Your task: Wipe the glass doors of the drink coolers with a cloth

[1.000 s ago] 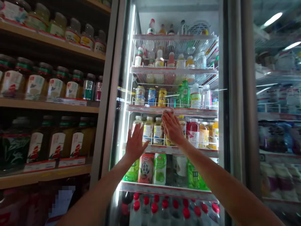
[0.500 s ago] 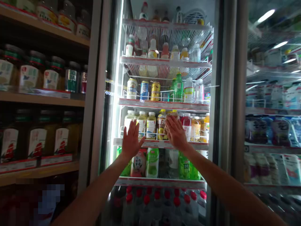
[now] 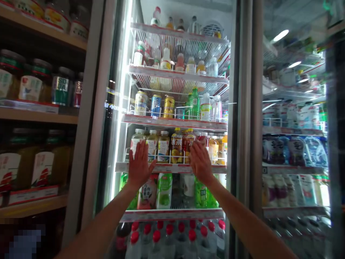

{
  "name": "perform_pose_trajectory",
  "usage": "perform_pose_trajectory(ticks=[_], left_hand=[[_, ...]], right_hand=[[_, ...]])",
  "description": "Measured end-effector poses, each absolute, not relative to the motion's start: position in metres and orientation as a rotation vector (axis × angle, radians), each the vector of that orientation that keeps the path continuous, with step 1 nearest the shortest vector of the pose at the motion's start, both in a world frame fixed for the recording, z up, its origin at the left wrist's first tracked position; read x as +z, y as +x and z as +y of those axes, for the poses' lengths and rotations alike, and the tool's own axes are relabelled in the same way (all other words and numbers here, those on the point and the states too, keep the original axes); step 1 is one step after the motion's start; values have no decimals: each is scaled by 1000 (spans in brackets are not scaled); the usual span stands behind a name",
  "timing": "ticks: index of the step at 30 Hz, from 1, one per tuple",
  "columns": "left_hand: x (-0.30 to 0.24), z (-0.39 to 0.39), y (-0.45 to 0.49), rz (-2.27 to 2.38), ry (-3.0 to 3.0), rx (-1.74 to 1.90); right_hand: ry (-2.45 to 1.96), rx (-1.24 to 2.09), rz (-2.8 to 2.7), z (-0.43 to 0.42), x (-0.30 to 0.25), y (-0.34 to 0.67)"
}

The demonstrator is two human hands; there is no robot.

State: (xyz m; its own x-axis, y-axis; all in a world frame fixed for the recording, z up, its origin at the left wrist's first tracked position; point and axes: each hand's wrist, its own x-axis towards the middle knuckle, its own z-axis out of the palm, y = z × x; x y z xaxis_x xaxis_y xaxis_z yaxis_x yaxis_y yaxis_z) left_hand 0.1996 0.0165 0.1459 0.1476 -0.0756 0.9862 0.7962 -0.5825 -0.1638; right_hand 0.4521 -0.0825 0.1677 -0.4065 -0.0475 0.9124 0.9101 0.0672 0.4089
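My left hand (image 3: pixel 139 165) is raised with its palm toward the upright drinks fridge, fingers stretched out and thumb apart. Behind its fingertips stand pale tea bottles with white caps (image 3: pixel 163 147). Level with it, my right hand (image 3: pixel 201 163) is also stretched flat, holding nothing, and partly covers a yellow-capped bottle (image 3: pixel 190 136) and red bottles. Another yellow-capped brown bottle (image 3: pixel 177 145) shows between the hands. Just below the hands are a pink-and-dark carton (image 3: pixel 147 194) and a green-and-white carton (image 3: pixel 164 190). Whether either palm touches glass, I cannot tell.
Cans (image 3: pixel 169 107) and bottles fill the higher wire shelves. Red-capped bottles (image 3: pixel 156 236) stand at the bottom. Left of the fridge, wooden shelves (image 3: pixel 40 114) hold jars and bottles. A metal door frame (image 3: pixel 244 126) separates another drinks fridge (image 3: pixel 293 131) on the right.
The view has turned to the right, so the fridge and both hands appear farther left. Against the bottles, my right hand has shifted slightly right. Both hands stay open.
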Motion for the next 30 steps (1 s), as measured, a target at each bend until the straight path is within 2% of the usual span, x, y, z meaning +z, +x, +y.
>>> perform_pose_trajectory(ticks=[3,9,16,23,30], left_hand=[[145,18,201,-697,-1698,-1530],[145,17,202,-699,-1693,-1532],[145,17,203,-681,-1686,-1551],[145,15,205,-711,-1700,-1557],[136,15,203,-707,-1786,-1604]], right_hand=[[-906,-1502,-1531,-90,156,471],[-986,-1416,-990,-98,170,533],[-882,-1434,-1459,-86,151,473],[-995,-1408,-1027,-96,150,522],[-924,-1384,-1451,-73,138,437]])
